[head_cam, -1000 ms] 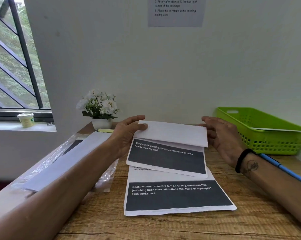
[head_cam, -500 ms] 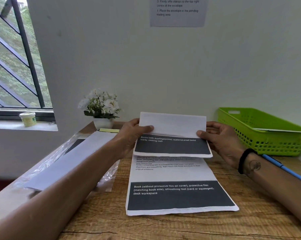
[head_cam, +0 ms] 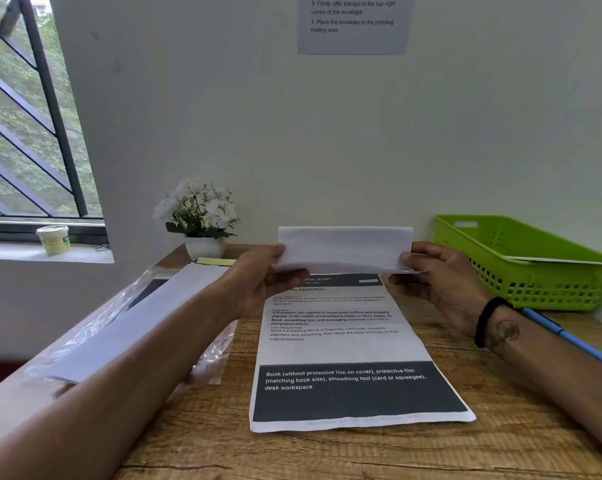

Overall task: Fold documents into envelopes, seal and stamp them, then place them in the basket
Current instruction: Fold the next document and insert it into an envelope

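Lifted since a second ago, folded document (head_cam: 344,249) hangs at twelve o'clock over my printed sheet (head_cam: 344,344); left hand (head_cam: 261,282) and right hand (head_cam: 438,275) pinch its ends.

Both arms reach forward, left hand (head_cam: 263,278) and right hand (head_cam: 438,277) each in a pinching grip, raised level.
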A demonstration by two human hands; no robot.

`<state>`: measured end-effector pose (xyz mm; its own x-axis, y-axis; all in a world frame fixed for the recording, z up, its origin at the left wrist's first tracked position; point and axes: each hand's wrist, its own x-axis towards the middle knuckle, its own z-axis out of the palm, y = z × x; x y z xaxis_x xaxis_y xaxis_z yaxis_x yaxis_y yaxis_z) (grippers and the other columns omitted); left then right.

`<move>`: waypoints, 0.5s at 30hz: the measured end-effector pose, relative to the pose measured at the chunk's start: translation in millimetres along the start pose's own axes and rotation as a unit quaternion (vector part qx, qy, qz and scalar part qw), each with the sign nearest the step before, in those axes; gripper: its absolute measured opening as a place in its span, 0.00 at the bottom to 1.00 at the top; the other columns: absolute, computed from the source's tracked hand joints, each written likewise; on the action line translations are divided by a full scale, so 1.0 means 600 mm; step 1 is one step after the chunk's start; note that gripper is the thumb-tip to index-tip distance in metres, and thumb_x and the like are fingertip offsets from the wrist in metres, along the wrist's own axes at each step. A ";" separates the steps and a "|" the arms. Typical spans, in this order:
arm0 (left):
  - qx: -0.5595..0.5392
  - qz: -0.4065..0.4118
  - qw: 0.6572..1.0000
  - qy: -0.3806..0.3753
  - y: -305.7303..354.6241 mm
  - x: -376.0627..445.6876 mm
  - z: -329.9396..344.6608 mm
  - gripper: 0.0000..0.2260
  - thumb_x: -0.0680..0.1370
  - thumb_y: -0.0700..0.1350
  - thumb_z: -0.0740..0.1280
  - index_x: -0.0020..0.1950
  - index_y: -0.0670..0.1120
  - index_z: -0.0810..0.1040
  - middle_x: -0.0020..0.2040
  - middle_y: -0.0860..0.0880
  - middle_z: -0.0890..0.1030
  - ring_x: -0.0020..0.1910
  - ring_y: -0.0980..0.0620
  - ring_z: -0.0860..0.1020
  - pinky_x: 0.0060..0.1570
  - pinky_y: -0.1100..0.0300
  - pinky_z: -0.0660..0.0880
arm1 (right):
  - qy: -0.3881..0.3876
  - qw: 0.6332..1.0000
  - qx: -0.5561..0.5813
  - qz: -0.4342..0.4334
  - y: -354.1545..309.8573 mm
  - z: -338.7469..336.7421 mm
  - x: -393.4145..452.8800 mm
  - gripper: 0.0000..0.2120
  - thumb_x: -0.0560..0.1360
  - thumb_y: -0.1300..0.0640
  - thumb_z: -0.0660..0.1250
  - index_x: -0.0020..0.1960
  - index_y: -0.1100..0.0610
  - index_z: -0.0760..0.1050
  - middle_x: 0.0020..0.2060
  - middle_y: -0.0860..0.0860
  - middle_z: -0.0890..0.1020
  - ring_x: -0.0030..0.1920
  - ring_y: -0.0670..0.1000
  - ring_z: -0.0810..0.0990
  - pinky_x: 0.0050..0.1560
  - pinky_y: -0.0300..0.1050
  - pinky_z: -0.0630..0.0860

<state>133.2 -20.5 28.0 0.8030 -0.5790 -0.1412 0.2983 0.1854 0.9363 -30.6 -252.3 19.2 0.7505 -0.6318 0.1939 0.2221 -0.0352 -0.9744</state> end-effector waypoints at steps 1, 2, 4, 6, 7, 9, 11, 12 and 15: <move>-0.013 -0.003 1.000 -0.001 0.001 0.001 -0.001 0.14 0.85 0.46 0.65 0.65 0.38 0.72 0.53 0.33 0.85 0.38 0.44 0.87 0.33 0.56 0.84 | -0.002 1.000 0.004 0.006 -0.001 0.000 0.000 0.06 0.80 0.66 0.68 0.52 0.59 0.82 0.43 0.59 0.86 0.35 0.55 0.86 0.34 0.44 0.83; -0.023 -0.006 1.000 -0.003 0.003 0.001 -0.003 0.14 0.85 0.48 0.65 0.64 0.38 0.72 0.50 0.33 0.86 0.38 0.44 0.87 0.34 0.55 0.85 | -0.003 1.000 0.010 0.013 -0.002 0.001 0.000 0.06 0.80 0.67 0.67 0.52 0.60 0.82 0.42 0.60 0.86 0.35 0.55 0.86 0.34 0.44 0.83; -0.036 -0.009 0.999 -0.011 0.005 0.002 -0.005 0.16 0.86 0.51 0.64 0.62 0.38 0.75 0.47 0.33 0.86 0.37 0.44 0.87 0.36 0.55 0.85 | 0.002 0.999 0.031 0.025 -0.005 0.003 0.000 0.07 0.79 0.68 0.66 0.53 0.62 0.81 0.41 0.60 0.86 0.35 0.56 0.85 0.34 0.45 0.84; -0.047 -0.014 0.999 -0.013 0.006 0.004 -0.007 0.20 0.86 0.54 0.62 0.62 0.35 0.76 0.51 0.32 0.86 0.38 0.42 0.87 0.38 0.53 0.86 | 0.005 0.998 0.056 0.032 -0.007 0.004 0.001 0.07 0.80 0.67 0.65 0.52 0.63 0.81 0.42 0.60 0.85 0.37 0.57 0.85 0.38 0.48 0.85; -0.050 -0.015 0.999 -0.012 0.006 0.004 -0.008 0.22 0.86 0.54 0.62 0.62 0.35 0.76 0.52 0.32 0.85 0.39 0.41 0.87 0.38 0.53 0.86 | 0.004 0.997 0.066 0.033 -0.007 0.004 0.002 0.07 0.80 0.66 0.64 0.52 0.64 0.81 0.42 0.60 0.84 0.39 0.58 0.84 0.42 0.50 0.85; -0.049 -0.014 0.999 -0.012 0.006 0.005 -0.008 0.22 0.86 0.55 0.63 0.61 0.35 0.76 0.54 0.31 0.85 0.40 0.40 0.87 0.38 0.53 0.86 | 0.000 0.995 0.093 0.034 -0.007 0.006 0.003 0.10 0.81 0.62 0.61 0.49 0.66 0.79 0.44 0.61 0.83 0.41 0.59 0.84 0.48 0.55 0.83; -0.038 -0.008 0.999 -0.011 0.005 0.007 -0.009 0.21 0.84 0.55 0.65 0.60 0.35 0.77 0.54 0.32 0.85 0.42 0.40 0.87 0.38 0.53 0.86 | -0.003 0.993 0.115 0.034 -0.007 0.004 0.005 0.11 0.81 0.58 0.61 0.47 0.65 0.78 0.43 0.61 0.82 0.42 0.60 0.84 0.50 0.57 0.82; -0.025 0.002 1.000 -0.012 0.005 0.008 -0.010 0.21 0.84 0.55 0.66 0.58 0.35 0.78 0.54 0.33 0.85 0.44 0.40 0.87 0.39 0.53 0.86 | -0.001 0.993 0.114 0.033 -0.007 0.003 0.007 0.12 0.82 0.56 0.63 0.46 0.64 0.78 0.43 0.60 0.83 0.41 0.60 0.85 0.49 0.57 0.83; 0.040 0.061 0.997 -0.013 0.000 0.009 -0.011 0.16 0.80 0.48 0.73 0.57 0.36 0.81 0.56 0.35 0.84 0.47 0.41 0.87 0.42 0.56 0.85 | 0.017 0.998 0.053 0.003 -0.002 0.000 0.009 0.13 0.80 0.56 0.70 0.43 0.65 0.81 0.42 0.60 0.85 0.41 0.58 0.84 0.47 0.52 0.83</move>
<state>140.7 -18.5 25.1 0.8162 -0.5774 -0.0178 0.1567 0.1916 0.9689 -26.6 -255.5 21.5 0.7311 -0.6574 0.1824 0.2843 0.0505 -0.9574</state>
